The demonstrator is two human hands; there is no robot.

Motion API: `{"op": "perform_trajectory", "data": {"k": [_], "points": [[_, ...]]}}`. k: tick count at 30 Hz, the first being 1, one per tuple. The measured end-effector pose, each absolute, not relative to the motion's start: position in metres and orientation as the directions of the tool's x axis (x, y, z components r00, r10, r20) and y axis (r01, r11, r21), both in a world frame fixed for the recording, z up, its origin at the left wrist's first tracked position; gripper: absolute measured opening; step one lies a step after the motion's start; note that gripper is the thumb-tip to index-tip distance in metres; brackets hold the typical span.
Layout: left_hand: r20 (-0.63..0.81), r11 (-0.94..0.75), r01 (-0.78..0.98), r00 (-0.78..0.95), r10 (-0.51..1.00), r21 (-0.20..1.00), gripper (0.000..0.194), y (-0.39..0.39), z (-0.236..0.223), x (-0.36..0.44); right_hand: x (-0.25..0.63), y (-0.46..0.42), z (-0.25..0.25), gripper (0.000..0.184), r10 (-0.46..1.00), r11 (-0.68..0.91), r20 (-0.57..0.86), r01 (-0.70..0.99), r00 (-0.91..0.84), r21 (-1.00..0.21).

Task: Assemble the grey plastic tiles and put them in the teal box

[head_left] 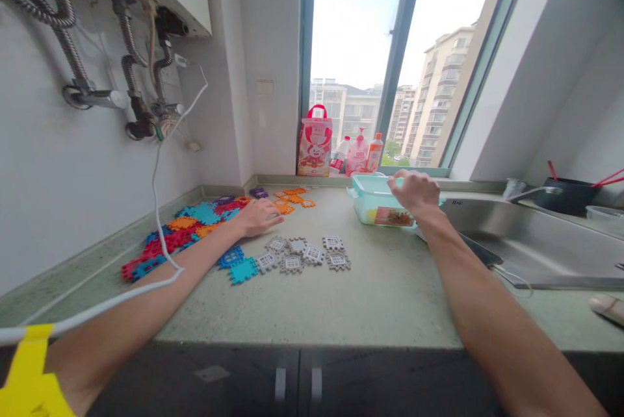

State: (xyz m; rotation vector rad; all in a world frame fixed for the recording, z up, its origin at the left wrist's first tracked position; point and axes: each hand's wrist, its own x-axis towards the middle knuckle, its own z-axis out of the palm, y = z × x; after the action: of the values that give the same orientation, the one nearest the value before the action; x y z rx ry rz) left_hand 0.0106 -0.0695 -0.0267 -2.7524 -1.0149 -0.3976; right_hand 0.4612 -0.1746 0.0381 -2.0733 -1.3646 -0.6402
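Note:
My left hand (262,217) lies palm down with its fingers stretched out, beside orange interlocking plastic tiles (295,195). Under and behind that forearm spreads a pile of red, blue and orange tiles (182,232). My right hand (416,191) is closed over the right rim of a translucent mint plastic box (363,195), its fingertips partly hidden. Something yellow and a picture label show at the box's front. Grey window-patterned tiles (291,264) lie loose in the middle of the counter, next to a turquoise tile (243,270).
A white cable (156,193) hangs from the wall and crosses my left forearm. To the right is a steel sink (541,235) with a dark pot (568,196) behind it. A pink bag (314,147) and several bottles (358,154) line the windowsill.

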Motion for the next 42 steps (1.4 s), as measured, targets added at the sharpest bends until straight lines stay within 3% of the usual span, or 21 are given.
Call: {"op": "perform_trajectory", "data": {"k": [3,6,11,15,19,22,30,32,37,42], "points": [[0.308,-0.748,0.658,0.732,0.608,-0.089,0.059,-0.07,-0.026,0.01,0.434,-0.174,0.039,0.036,0.584,-0.069,0.805,0.994,0.106,-0.081],[0.314,-0.748,0.652,0.74,0.595,-0.12,0.056,-0.069,-0.026,0.009,0.395,-0.175,0.033,0.032,0.538,0.22,0.83,0.975,-0.144,0.027],[0.347,-0.731,0.653,0.744,0.572,-0.195,0.055,-0.07,-0.024,0.009,0.307,-0.192,0.005,0.032,0.499,0.668,0.666,0.736,-0.555,0.113],[0.351,-0.708,0.658,0.745,0.567,-0.255,0.05,-0.074,-0.02,0.01,0.246,-0.214,-0.019,0.049,0.438,0.849,0.523,0.528,-0.731,0.028],[0.359,-0.718,0.651,0.75,0.556,-0.247,0.046,-0.077,-0.017,0.012,0.221,-0.222,-0.034,0.064,0.483,0.864,0.376,0.499,-0.791,-0.062],[0.361,-0.724,0.646,0.753,0.55,-0.242,0.044,-0.078,-0.016,0.012,0.221,-0.217,-0.039,0.051,0.495,0.865,0.309,0.494,-0.812,-0.087],[0.337,-0.723,0.639,0.763,0.552,-0.262,0.041,-0.081,-0.007,0.012,0.253,-0.196,-0.036,0.04,0.582,0.808,0.327,0.573,-0.744,-0.136],[0.302,-0.768,0.613,0.779,0.549,-0.186,0.042,-0.086,-0.001,0.012,0.264,-0.191,-0.035,0.038,0.603,0.795,0.329,0.581,-0.727,-0.172],[0.076,-0.742,0.628,0.749,0.658,0.236,0.053,-0.1,0.008,0.015,0.277,-0.181,-0.038,0.036,0.621,0.782,0.345,0.585,-0.704,-0.213],[-0.07,-0.666,0.635,0.743,0.666,0.392,0.051,-0.101,0.003,0.021,0.277,-0.179,-0.038,0.037,0.635,0.771,0.333,0.602,-0.697,-0.209]]}}
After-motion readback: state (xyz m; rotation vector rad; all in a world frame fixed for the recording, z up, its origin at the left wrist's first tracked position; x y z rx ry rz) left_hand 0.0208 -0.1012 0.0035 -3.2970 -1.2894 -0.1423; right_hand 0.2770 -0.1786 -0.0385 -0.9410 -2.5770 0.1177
